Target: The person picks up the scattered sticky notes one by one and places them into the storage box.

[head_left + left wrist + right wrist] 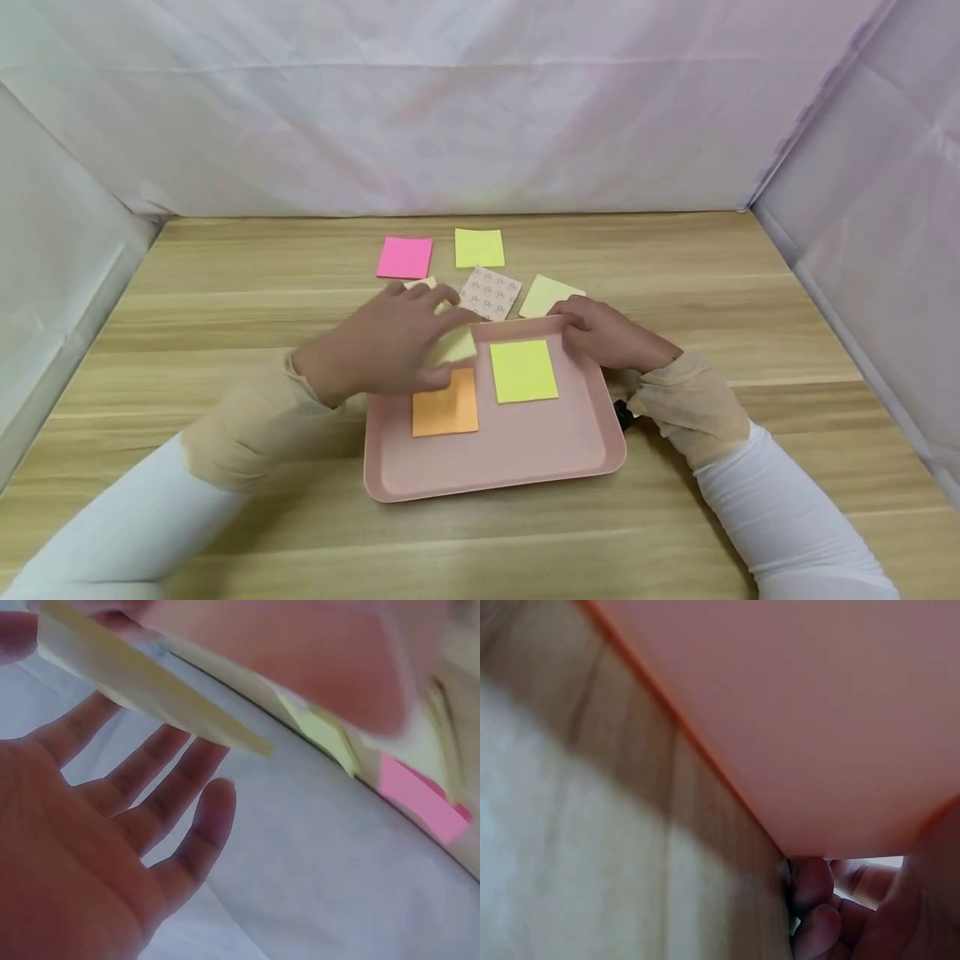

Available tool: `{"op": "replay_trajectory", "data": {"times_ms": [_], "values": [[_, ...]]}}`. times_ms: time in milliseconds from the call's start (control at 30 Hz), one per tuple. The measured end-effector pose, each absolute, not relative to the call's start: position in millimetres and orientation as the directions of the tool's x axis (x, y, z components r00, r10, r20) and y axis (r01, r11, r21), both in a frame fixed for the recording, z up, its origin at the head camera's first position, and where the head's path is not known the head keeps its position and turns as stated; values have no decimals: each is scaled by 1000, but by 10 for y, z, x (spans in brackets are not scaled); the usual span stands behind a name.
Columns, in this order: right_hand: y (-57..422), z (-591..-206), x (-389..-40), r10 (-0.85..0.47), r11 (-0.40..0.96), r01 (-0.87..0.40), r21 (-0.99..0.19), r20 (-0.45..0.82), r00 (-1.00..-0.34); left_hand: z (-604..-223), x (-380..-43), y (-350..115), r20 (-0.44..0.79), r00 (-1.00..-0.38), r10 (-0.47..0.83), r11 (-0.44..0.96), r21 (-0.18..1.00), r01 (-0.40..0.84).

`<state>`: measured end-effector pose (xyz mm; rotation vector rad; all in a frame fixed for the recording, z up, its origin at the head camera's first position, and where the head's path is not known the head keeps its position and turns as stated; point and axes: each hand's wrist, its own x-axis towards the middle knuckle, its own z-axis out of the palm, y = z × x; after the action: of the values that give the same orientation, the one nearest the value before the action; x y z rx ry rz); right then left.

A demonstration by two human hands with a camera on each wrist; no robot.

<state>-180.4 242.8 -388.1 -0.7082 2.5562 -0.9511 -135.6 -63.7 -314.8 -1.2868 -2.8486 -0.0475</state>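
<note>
My left hand (382, 343) pinches a pale yellow sticky note pad (455, 347) between thumb and fingers, over the far left part of a pink tray (510, 458). In the left wrist view the pad (142, 686) lies tilted against the fingertips. My right hand (611, 335) grips the tray's far right corner, with the thumb over the rim. Seen from the right wrist, curled fingers (814, 881) sit under the tray's edge. Inside the tray lie an orange sticky note pad (444, 412), partly behind the left hand, and a bright yellow one (523, 372).
Beyond the tray, on the wooden table (225, 283), lie a pink pad (405, 257), a yellow pad (479, 248), a patterned square (491, 293) and a pale yellow pad (547, 296). Another pale piece (422, 283) peeks out behind the left hand. White cloth (450, 142) walls the table.
</note>
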Motion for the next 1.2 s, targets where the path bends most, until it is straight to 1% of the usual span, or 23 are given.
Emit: {"op": "replay_trajectory", "data": {"times_ms": [133,267,333,400,467,600,700,900,1067,1200], "values": [[2406,-3889,-1797,-550,652,-336,-679,-120,-826,-3185,-1226,-467,-33,-608,793,609,2,793],[2392,-3885,-1796,-550,650,-344,-677,-108,-828,-3208,-1110,-369,-132,-616,776,621,-5,784],[2394,-3878,-1801,-552,652,-348,-673,-108,-827,-3218,-1071,-344,-156,-624,766,629,-22,777],[2397,-3875,-1806,-548,655,-347,-671,-105,-830,-3235,-1047,-329,-143,-622,770,624,-41,781],[2403,-3877,-1811,-541,660,-342,-669,-108,-834,-3257,-1032,-311,-116,-605,787,605,-45,795],[2412,-3885,-1807,-528,670,-319,-670,-128,-840,-3299,-1007,-266,-84,-543,835,543,-26,839],[2410,-3883,-1799,-527,666,-311,-678,-133,-840,-3322,-987,-238,-108,-509,854,510,-26,860],[2411,-3872,-1795,-527,663,-319,-677,-119,-842,-3351,-969,-202,-166,-476,863,472,-69,879],[2419,-3877,-1793,-528,661,-330,-674,-105,-843,-3339,-962,-156,-149,-453,879,438,-123,891],[2415,-3879,-1791,-532,655,-331,-679,-104,-840,-3332,-947,-87,-146,-433,889,421,-109,901]]}}
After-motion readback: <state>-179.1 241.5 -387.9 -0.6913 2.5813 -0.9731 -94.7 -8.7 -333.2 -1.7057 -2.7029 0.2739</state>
